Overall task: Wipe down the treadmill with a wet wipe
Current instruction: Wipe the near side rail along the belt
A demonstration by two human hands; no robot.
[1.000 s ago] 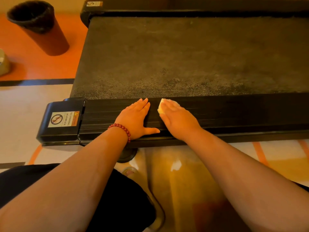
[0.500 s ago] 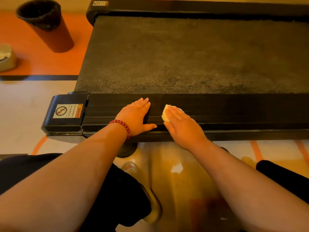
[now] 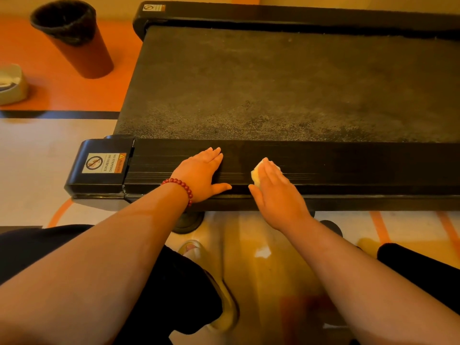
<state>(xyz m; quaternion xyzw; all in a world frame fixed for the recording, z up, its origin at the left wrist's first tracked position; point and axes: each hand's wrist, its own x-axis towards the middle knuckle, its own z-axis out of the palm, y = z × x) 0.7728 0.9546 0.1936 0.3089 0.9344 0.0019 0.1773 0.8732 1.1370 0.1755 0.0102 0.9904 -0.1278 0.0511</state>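
Note:
A black treadmill lies flat across the view, its grey belt (image 3: 286, 83) beyond the near ribbed side rail (image 3: 361, 168). My right hand (image 3: 276, 192) presses a folded pale wet wipe (image 3: 257, 174) flat onto that rail; only the wipe's left and far edges show past my straight fingers. My left hand (image 3: 201, 174), with a red bead bracelet at the wrist, rests flat on the same rail just left of it, fingers straight, thumb along the rail's front edge.
A warning-sticker end cap (image 3: 102, 165) closes the rail's left end. A brown bin with a black liner (image 3: 74, 38) and a pale container (image 3: 11, 84) stand on the orange floor at the left. My knees and a slipper (image 3: 219, 287) are below the rail.
My right hand has slid the wipe to the right along the rail, widening the gap to my left hand, which has stayed in place. The view has shifted slightly.

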